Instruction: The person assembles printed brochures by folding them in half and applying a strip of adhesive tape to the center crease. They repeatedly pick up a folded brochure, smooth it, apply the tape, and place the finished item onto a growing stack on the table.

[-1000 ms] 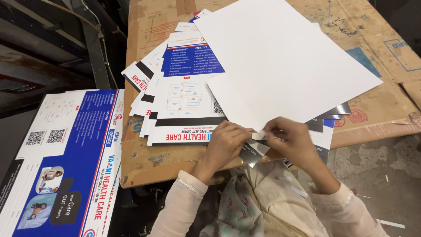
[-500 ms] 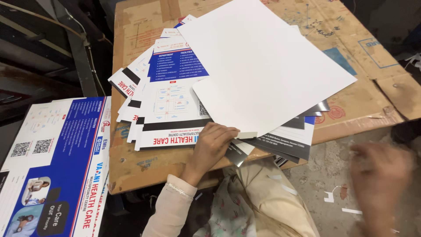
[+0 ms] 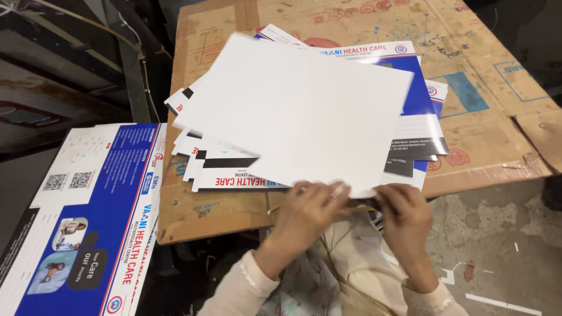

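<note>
A large blank white sheet (image 3: 298,111) lies on top of a fanned stack of printed blue-and-white sheets (image 3: 410,105) on a cardboard-covered table (image 3: 486,134). My left hand (image 3: 307,213) grips the near edge of the white sheet, fingers curled over it. My right hand (image 3: 404,213) holds the same near edge a little to the right, above the lower sheets of the stack. Both wrists come up from my lap in light sleeves.
A second pile of large printed blue-and-white sheets (image 3: 88,222) lies to the left, below the table's level. Dark metal framing (image 3: 70,76) fills the upper left. Concrete floor with paper scraps (image 3: 497,251) shows at lower right.
My right hand has come back from the right and taken the sheet's near edge again. The white sheet has turned and now lies flatter over the stack. More printed sheets show beneath it on the right.
</note>
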